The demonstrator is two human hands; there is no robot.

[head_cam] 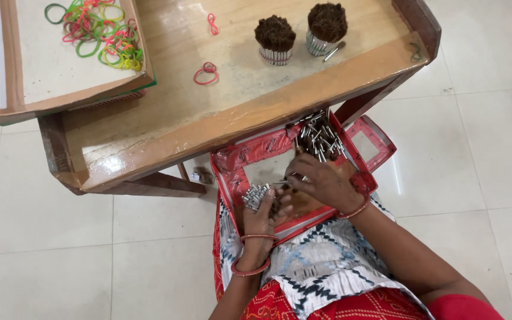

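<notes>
A red-edged shallow box (230, 168) rests on my lap below the low wooden table (250, 112). In its far right corner lies a pile of small silver-tipped sticks (318, 137). My left hand (262, 216) grips a bunch of these sticks (255, 196), silver ends pointing up and left. My right hand (322, 179) reaches into the box beside the pile, fingers pinched on one or two sticks next to the bunch.
Two bound bundles with dark brown tops (275, 39) (326, 28) stand on the table. Loose rubber bands (206, 72) lie near them. A cardboard tray (7, 101) with several coloured rubber bands (99, 32) sits at the left. White floor tiles surround the table.
</notes>
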